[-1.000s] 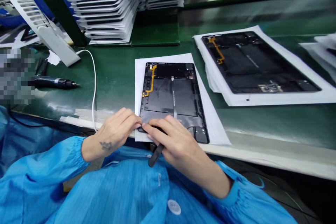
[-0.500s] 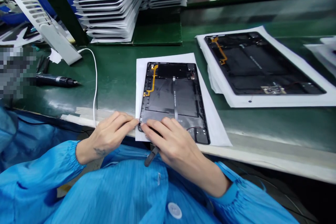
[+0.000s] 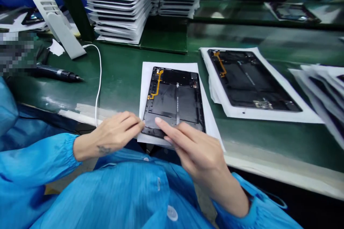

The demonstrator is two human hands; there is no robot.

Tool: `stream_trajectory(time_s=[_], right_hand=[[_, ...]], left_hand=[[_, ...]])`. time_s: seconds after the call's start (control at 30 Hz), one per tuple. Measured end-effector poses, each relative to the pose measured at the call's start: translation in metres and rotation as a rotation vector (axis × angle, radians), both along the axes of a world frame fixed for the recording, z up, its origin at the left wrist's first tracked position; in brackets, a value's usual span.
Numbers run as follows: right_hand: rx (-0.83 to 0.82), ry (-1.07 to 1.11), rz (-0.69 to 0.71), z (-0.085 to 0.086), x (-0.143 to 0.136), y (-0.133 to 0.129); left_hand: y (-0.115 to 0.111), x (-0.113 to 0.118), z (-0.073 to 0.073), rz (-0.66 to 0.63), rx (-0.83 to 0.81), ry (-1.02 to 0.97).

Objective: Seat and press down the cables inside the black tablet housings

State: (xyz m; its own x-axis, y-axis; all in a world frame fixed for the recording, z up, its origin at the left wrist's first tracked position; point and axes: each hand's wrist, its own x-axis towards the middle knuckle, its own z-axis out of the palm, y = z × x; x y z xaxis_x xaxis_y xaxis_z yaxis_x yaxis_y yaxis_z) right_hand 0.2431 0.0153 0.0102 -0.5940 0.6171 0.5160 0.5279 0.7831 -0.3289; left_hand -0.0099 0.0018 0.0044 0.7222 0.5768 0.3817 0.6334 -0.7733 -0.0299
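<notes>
An open black tablet housing (image 3: 163, 105) with an orange flex cable (image 3: 158, 86) along its left side lies on a white sheet (image 3: 212, 121) at the bench edge. My left hand (image 3: 118, 130) has its fingers closed together at the housing's near left corner, pinching the edge there. Over the near right part of the housing, my right hand (image 3: 201, 150) reaches in with the index finger pointing at the surface. Its other fingers are curled, and whatever they hold is hidden from view. The near right corner is covered by that hand.
A second tablet housing (image 3: 252, 82) rests on white sheets to the right, with more sheets (image 3: 319, 93) beyond. Tall stacks of sheet-wrapped pieces (image 3: 120, 7) stand behind. At left are an electric screwdriver (image 3: 57, 72), a white stand (image 3: 64, 35) and a white cable (image 3: 100, 78).
My right hand has drawn right and its index finger has stretched out. The dark tool handle that showed below it is no longer visible. My left hand stays at the corner; the camera view has shifted.
</notes>
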Motion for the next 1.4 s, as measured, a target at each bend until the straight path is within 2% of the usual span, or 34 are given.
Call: stream_trajectory(time_s=[0.1, 0.27, 0.37, 0.6, 0.87, 1.03, 1.2, 1.4], right_hand=[[0.005, -0.034, 0.013, -0.012, -0.008, -0.001], [0.117, -0.137, 0.023, -0.021, -0.018, 0.003], [0.109, -0.197, 0.032, -0.018, -0.019, 0.004], [0.094, -0.194, 0.053, -0.018, -0.020, 0.005], [0.120, -0.237, 0.054, -0.017, -0.024, 0.006], [0.269, -0.380, 0.096, -0.004, -0.030, 0.008], [0.325, -0.542, 0.233, 0.015, -0.033, 0.018], [0.353, -0.558, 0.222, 0.018, -0.035, 0.014]], left_hand=[[0.012, -0.007, -0.012, 0.073, -0.184, -0.137], [0.019, -0.009, -0.029, 0.012, -0.318, -0.178], [0.017, -0.007, -0.031, 0.031, -0.314, -0.196], [0.015, -0.004, -0.023, 0.025, -0.205, -0.153], [0.016, -0.002, -0.025, 0.016, -0.155, -0.159], [0.016, -0.002, -0.027, 0.025, -0.201, -0.166], [0.015, -0.003, -0.028, 0.027, -0.199, -0.154], [0.014, -0.002, -0.030, 0.046, -0.195, -0.158]])
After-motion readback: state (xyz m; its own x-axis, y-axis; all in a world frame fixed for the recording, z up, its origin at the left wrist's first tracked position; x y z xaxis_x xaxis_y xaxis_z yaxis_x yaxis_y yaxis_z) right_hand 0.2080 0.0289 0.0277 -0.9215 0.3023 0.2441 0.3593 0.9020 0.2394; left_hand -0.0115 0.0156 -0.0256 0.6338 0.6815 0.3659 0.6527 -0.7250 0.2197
